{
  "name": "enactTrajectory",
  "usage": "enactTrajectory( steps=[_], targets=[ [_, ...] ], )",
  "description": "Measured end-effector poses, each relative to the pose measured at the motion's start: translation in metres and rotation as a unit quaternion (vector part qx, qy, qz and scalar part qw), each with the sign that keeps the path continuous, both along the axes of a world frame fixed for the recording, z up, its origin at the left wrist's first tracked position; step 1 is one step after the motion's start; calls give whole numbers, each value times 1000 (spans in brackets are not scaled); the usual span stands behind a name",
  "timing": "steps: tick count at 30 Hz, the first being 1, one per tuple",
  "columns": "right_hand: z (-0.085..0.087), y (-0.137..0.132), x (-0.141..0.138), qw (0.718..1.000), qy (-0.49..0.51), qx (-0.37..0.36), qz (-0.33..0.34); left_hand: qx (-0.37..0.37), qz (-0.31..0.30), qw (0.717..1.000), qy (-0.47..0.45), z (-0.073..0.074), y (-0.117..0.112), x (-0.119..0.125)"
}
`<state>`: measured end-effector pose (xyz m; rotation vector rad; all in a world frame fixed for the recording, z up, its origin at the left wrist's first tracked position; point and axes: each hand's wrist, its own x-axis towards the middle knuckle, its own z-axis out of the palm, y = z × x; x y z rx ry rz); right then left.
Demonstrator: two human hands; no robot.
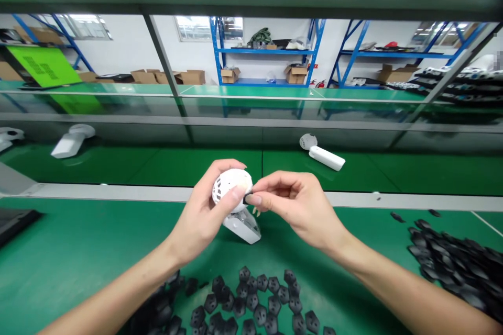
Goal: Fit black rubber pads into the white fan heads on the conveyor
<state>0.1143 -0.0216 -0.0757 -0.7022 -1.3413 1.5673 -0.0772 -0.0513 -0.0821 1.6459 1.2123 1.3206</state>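
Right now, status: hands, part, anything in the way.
Left hand gripping white lattice ball. Right hand pinching black piece against it. Loose black pentagonal pads below, not obstructing.

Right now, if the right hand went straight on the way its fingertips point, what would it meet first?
Most likely the white perforated ball held in the left hand: the small black piece pinched in the right hand sits right at the ball's edge, though depth here is unclear.

The left hand (202, 214) hides much of the white ball (231, 183), the right hand (302, 209) nearly covers a small black piece (247, 199), and the bottom edge cuts off black pieces (243, 298) at six o'clock.
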Motion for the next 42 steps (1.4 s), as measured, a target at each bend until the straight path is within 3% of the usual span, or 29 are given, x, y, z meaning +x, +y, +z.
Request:
enactTrajectory(
  steps=[8, 12, 15, 19, 22, 24, 28, 33, 37, 42],
  targets=[
    [1, -7, 1, 999, -40, 28, -2, 6, 63, 998, -12, 4, -3, 10],
    [6, -8, 7, 993, -72, 78, 46, 35, 64, 997, 3, 1, -1, 6],
    [12, -4, 11, 992, -75, 71, 78, 65, 68, 995, 15, -1, -1, 3],
    [13, 5, 16, 992, -100, 58, 40, 85, 88, 992, 34, -4, 2, 1],
    [7, 8, 17, 980, -187, 53, 37, 80, 104, 991, 34, -4, 5, 0],
    [1, 7, 17, 954, -279, 76, 77, 68, 108, 992, 22, -4, 7, -1],
    [-9, -1, 12, 865, -436, 188, 165, 32, 115, 993, 5, -3, 10, -1],
    [-17, -11, 6, 789, -504, 270, 223, -10, 129, 988, -80, -8, 21, -2],
    [-20, -16, 6, 723, -524, 373, 253, -113, 153, 951, -246, -18, 41, -16],
    [-22, -22, 4, 646, -540, 474, 260, -253, 77, 909, -323, -24, 56, -35]
  ],
)
